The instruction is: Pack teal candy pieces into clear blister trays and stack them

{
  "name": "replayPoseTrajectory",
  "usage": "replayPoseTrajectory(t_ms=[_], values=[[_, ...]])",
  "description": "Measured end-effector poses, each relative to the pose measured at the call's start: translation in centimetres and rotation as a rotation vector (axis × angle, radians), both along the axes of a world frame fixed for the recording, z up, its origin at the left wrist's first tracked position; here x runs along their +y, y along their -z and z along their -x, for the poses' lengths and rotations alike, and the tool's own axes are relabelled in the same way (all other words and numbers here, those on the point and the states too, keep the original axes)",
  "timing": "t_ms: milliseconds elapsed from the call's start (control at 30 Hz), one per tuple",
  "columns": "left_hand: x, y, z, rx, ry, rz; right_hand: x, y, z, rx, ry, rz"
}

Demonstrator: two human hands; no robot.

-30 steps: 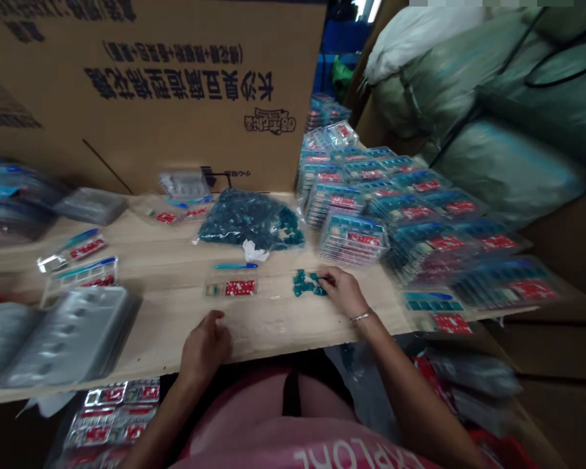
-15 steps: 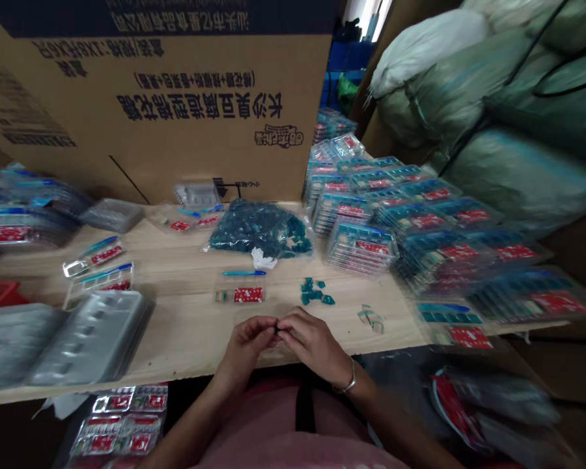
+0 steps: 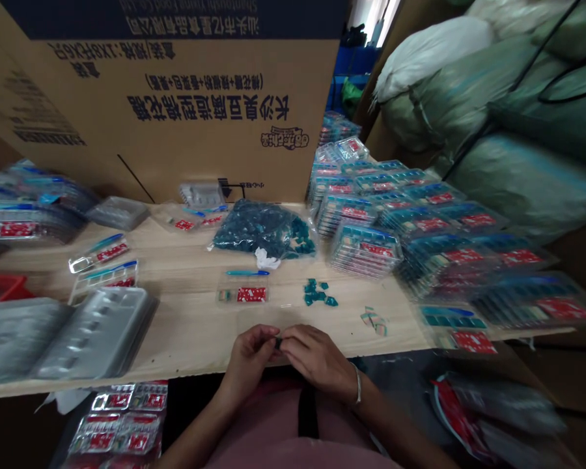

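Observation:
My left hand [image 3: 254, 355] and my right hand [image 3: 315, 355] meet at the table's front edge, fingertips pinched together. Between them is a small dark piece [image 3: 278, 342], mostly covered by the fingers, so its kind is unclear. Just beyond my hands lies a clear plastic tray [image 3: 227, 281] holding a blue pen [image 3: 247, 273], a red patterned packet [image 3: 251, 294] and a small striped piece. To its right sits a loose group of dark teal pieces [image 3: 317, 296]. A few striped paper-like pieces [image 3: 374, 320] lie farther right.
A plastic bag of teal pieces [image 3: 256, 228] rests before a large cardboard box [image 3: 215, 150]. Stacks of filled trays [image 3: 366, 251] crowd the right side. At left are nested empty trays [image 3: 95, 332], more filled trays [image 3: 34, 221] and a red bin [image 3: 2, 286].
The view has shifted slightly, so the table contents appear a little to the right. My hands stay pinched together and sit slightly lower in the picture.

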State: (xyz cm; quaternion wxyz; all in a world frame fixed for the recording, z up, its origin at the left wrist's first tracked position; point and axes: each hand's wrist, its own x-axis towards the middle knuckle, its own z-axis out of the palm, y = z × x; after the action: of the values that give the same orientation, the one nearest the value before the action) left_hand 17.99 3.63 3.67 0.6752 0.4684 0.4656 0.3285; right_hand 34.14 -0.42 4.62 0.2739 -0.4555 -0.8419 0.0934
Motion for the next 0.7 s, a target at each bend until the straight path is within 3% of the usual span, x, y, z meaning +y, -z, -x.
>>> replayPoseTrajectory(t_ms=[133,333,433,600,700], values=[[-0.3,-0.2,0.0,0.06,0.018,-0.119,-0.1,-0.5,0.2,0.072,0.042,0.141],[-0.3,-0.7,-0.3,0.175,0.085,-0.209,0.1,-0.3,0.2,-0.006,0.078,0.2],[-0.2,-0.6,-0.3,0.142,0.167,-0.126,-0.1,0.0,0.2,-0.026,0.011,0.156],[-0.2,-0.8,0.1,0.106,0.256,0.02,-1.3,0.3,0.1,-0.1,-0.085,-0.049],[-0.5,-1.2,0.3,0.055,0.379,0.075,-2.0,0.2,-0.1,-0.118,-0.1,-0.128]])
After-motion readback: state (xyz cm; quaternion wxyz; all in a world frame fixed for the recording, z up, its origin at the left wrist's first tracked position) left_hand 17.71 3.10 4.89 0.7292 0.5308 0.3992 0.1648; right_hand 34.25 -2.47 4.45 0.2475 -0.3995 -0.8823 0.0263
